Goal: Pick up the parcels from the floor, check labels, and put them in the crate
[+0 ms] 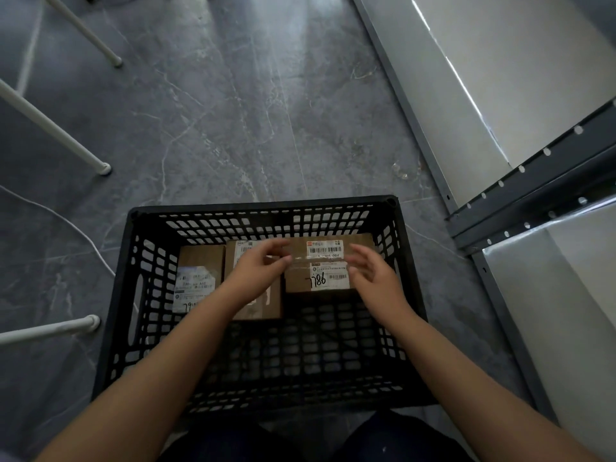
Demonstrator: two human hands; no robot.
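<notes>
A black plastic crate [156,331] stands on the grey floor in front of me. Three cardboard parcels lie side by side at its far end, labels up: a left parcel [200,265], a middle parcel [266,305] and a right parcel [320,268] with barcodes and handwritten digits. My left hand [256,271] hovers over the middle parcel with relaxed fingers, holding nothing. My right hand [373,275] sits just right of the right parcel, fingers loosely spread beside its edge; no grip shows.
White table legs [60,138] stand at the left, with a white cable [83,235] trailing on the floor. A grey metal shelf rack [533,181] with perforated uprights runs along the right. My knees show at the bottom edge.
</notes>
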